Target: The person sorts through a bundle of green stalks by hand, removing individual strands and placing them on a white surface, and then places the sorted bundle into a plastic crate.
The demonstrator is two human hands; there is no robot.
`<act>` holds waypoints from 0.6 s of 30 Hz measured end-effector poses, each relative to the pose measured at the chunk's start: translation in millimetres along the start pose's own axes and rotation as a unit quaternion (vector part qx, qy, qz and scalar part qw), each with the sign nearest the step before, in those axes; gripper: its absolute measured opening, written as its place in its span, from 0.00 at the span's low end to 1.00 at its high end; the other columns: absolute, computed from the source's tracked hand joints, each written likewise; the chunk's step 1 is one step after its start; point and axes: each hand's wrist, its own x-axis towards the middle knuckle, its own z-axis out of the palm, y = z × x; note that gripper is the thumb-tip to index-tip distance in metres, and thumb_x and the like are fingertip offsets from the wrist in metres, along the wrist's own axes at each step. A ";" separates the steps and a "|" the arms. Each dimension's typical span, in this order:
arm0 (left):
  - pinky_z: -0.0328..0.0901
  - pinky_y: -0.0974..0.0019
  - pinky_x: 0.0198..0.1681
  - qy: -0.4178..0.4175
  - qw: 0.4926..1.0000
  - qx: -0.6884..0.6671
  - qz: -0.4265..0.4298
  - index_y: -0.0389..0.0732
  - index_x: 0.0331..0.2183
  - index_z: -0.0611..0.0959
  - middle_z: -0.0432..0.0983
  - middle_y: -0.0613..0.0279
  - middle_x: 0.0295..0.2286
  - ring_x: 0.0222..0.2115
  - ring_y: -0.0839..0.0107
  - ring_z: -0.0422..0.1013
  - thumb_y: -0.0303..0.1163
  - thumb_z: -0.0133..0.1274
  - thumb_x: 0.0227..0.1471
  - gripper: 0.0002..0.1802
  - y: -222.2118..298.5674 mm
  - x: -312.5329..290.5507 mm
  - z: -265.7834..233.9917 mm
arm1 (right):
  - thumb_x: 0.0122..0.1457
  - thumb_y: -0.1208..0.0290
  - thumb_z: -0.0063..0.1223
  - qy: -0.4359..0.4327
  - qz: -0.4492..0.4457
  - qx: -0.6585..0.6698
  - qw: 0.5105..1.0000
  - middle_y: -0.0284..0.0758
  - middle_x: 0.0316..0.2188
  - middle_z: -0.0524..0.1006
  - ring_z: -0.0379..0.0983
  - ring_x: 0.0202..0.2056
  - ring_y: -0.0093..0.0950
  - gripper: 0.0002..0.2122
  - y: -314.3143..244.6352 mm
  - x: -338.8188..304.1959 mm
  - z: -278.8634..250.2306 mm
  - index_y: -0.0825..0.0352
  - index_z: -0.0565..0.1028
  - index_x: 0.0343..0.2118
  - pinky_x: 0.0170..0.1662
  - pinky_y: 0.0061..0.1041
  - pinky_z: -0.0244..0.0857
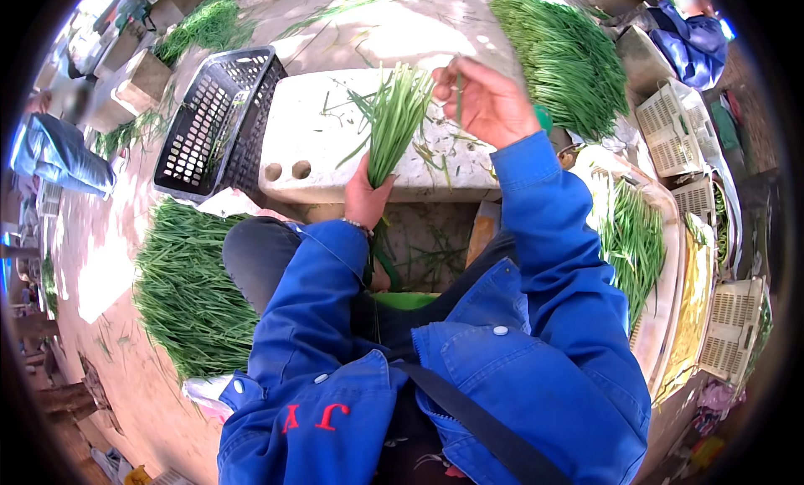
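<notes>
My left hand (pixel 366 193) is closed around the lower part of a bunch of Chinese chives (pixel 395 121), held upright with a slight lean over the near edge of a white block table (pixel 306 133). To the right of the bunch's top is my right hand (pixel 490 100), palm partly turned to me, thumb and fingers curled together. A thin green chive blade (pixel 459 100) shows at its fingers. Loose blades and small scraps are scattered on the white surface around the bunch.
A black plastic crate (pixel 194 121) stands left of the table. Chive heaps lie at my left (pixel 193 276) and far right (pixel 561 62). A lined basket of chives (pixel 632 234) stands by my right arm, with pale crates (pixel 670 129) beyond. Other people sit at both sides.
</notes>
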 end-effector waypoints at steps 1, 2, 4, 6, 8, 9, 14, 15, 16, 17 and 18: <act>0.65 0.71 0.40 0.018 0.999 0.032 -0.011 0.43 0.54 0.67 0.77 0.59 0.37 0.37 0.73 0.72 0.24 0.56 0.45 0.32 9.4 -3.4 -3.5 | 0.59 0.68 0.47 -0.018 -0.051 0.040 0.998 0.36 0.41 0.69 0.65 0.38 0.25 0.09 -11.6 -6.3 6.9 0.66 0.73 0.38 0.32 0.20 0.63; 0.66 0.71 0.39 0.037 0.997 0.064 -0.023 0.42 0.54 0.67 0.77 0.60 0.36 0.36 0.73 0.72 0.23 0.56 0.45 0.32 12.8 -5.6 -6.2 | 0.59 0.67 0.47 -0.064 -0.098 0.092 0.989 0.38 0.38 0.71 0.66 0.36 0.26 0.08 -25.6 -13.5 11.7 0.66 0.73 0.35 0.31 0.20 0.63; 0.66 0.70 0.38 0.065 0.995 0.072 0.012 0.42 0.55 0.66 0.77 0.61 0.36 0.34 0.74 0.72 0.22 0.56 0.45 0.34 6.4 1.9 -6.6 | 0.59 0.66 0.47 -0.135 -0.171 0.122 0.968 0.38 0.35 0.73 0.65 0.33 0.26 0.08 -45.5 -31.3 10.4 0.66 0.73 0.31 0.29 0.21 0.62; 0.65 0.72 0.29 0.084 0.995 0.017 0.054 0.36 0.46 0.72 0.75 0.66 0.29 0.28 0.80 0.69 0.22 0.58 0.44 0.24 15.1 2.7 5.4 | 0.59 0.65 0.47 -0.214 -0.153 0.045 0.964 0.39 0.33 0.73 0.68 0.33 0.27 0.10 -44.9 -51.7 -17.3 0.67 0.73 0.30 0.27 0.23 0.63; 0.65 0.73 0.25 0.019 0.996 -0.083 -0.016 0.38 0.46 0.72 0.75 0.66 0.29 0.24 0.80 0.69 0.20 0.57 0.44 0.24 18.1 4.7 9.8 | 0.56 0.59 0.51 -0.050 0.149 -0.391 0.907 0.41 0.32 0.77 0.74 0.32 0.31 0.16 -26.8 -70.5 -15.7 0.70 0.75 0.34 0.35 0.28 0.69; 0.64 0.73 0.23 -0.018 0.991 -0.125 -0.051 0.39 0.46 0.73 0.75 0.66 0.29 0.22 0.80 0.69 0.20 0.57 0.44 0.24 20.5 5.2 9.7 | 0.54 0.57 0.54 -0.073 0.124 -0.724 0.674 0.38 0.34 0.77 0.74 0.33 0.28 0.19 2.2 -68.0 -52.8 0.72 0.76 0.37 0.38 0.26 0.68; 0.64 0.72 0.22 -0.089 0.961 -0.233 -0.119 0.39 0.34 0.75 0.73 0.66 0.23 0.20 0.77 0.69 0.17 0.57 0.43 0.14 34.4 -6.0 3.8 | 0.51 0.47 0.56 0.241 -0.001 -0.388 0.889 0.32 0.37 0.74 0.69 0.39 0.22 0.28 -0.2 -38.7 -21.2 0.70 0.74 0.42 0.39 0.23 0.64; 0.64 0.72 0.22 -0.107 0.959 -0.230 -0.123 0.39 0.34 0.75 0.73 0.66 0.23 0.20 0.77 0.69 0.18 0.57 0.43 0.13 36.7 -8.4 2.2 | 0.49 0.45 0.56 0.224 -0.011 -0.406 0.886 0.34 0.40 0.74 0.69 0.40 0.25 0.31 -3.9 -28.1 -7.9 0.69 0.71 0.46 0.39 0.25 0.65; 0.64 0.72 0.22 -0.130 0.957 -0.228 -0.124 0.39 0.34 0.75 0.73 0.65 0.23 0.20 0.76 0.70 0.18 0.57 0.42 0.13 39.7 -8.1 4.0 | 0.48 0.44 0.56 0.258 -0.035 -0.449 0.855 0.35 0.41 0.73 0.69 0.39 0.25 0.33 1.5 -10.8 -9.3 0.70 0.70 0.47 0.39 0.26 0.65; 0.64 0.72 0.23 -0.153 0.954 -0.227 -0.125 0.39 0.34 0.75 0.73 0.65 0.23 0.20 0.76 0.70 0.18 0.57 0.42 0.13 42.6 -7.3 5.2 | 0.46 0.46 0.59 0.258 0.003 -0.410 0.875 0.35 0.41 0.72 0.69 0.38 0.23 0.31 5.4 -1.6 -7.2 0.70 0.71 0.44 0.39 0.24 0.65; 0.65 0.72 0.22 -0.161 0.949 -0.237 -0.129 0.38 0.34 0.75 0.73 0.65 0.23 0.20 0.75 0.70 0.18 0.57 0.42 0.14 44.1 -6.0 2.8 | 0.47 0.50 0.61 0.225 0.018 -0.368 0.902 0.34 0.39 0.73 0.69 0.36 0.22 0.28 12.1 11.7 -5.0 0.70 0.72 0.43 0.38 0.23 0.65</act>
